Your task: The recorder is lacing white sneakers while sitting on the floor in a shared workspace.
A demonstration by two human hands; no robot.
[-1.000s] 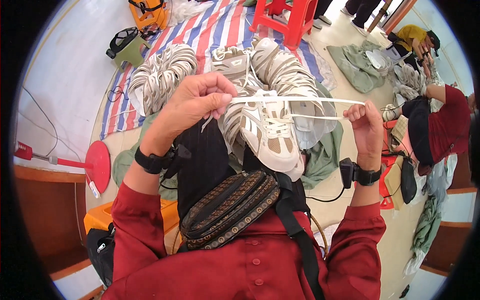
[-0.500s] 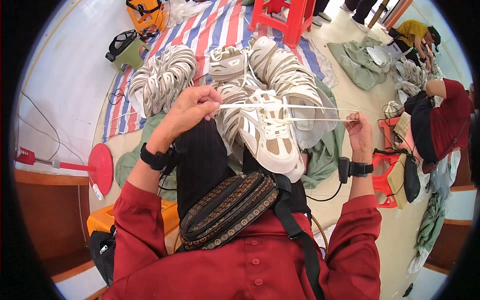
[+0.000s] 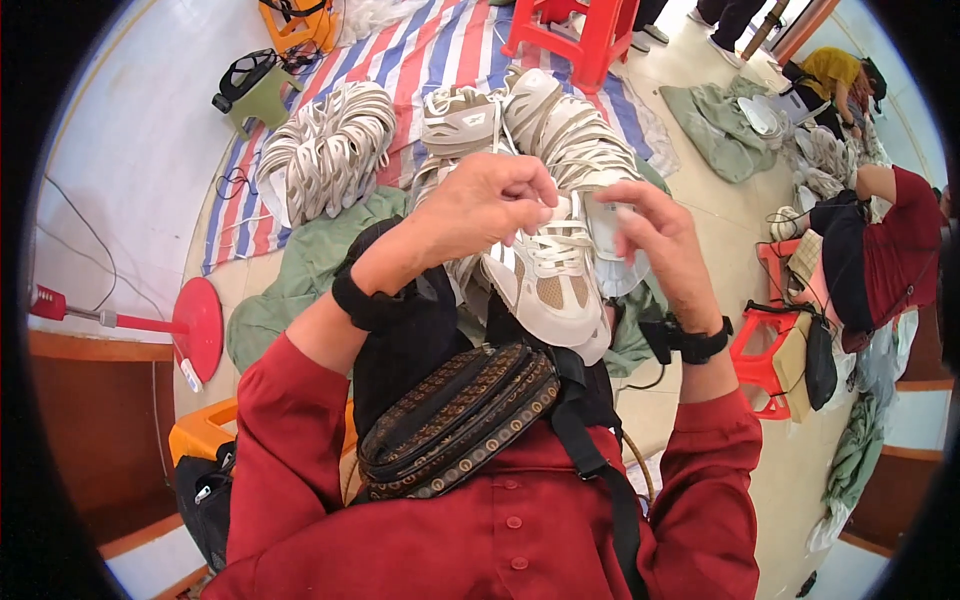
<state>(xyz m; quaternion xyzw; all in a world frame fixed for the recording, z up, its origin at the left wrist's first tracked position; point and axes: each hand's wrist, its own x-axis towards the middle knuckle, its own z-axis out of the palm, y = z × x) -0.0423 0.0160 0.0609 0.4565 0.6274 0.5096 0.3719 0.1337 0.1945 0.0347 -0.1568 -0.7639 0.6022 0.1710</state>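
Note:
A white and beige sneaker [image 3: 548,285] rests toe toward me at my knees, with white shoelaces [image 3: 560,250] across its tongue. Over its upper left side, my left hand [image 3: 487,200] has its fingers curled and thumb pressed in at the lace; the pinched part is mostly hidden. To the right of the laces, my right hand [image 3: 660,238] is held with bent fingers apart, and no lace shows between them. Behind the sneaker, a long row of similar shoes [image 3: 570,125] stands packed together, partly covered by my hands.
Another shoe bundle [image 3: 330,150] lies at left on a striped sheet [image 3: 410,60]. Green cloth [image 3: 290,285] spreads beside my legs. A red stool [image 3: 590,45] stands ahead, a red round base [image 3: 195,330] at left. People work at right near another red stool [image 3: 765,360].
Both hands have come inward from either side to the top of the sneaker. The laces, stretched wide between them before, are no longer pulled out taut. My right hand's fingers have opened.

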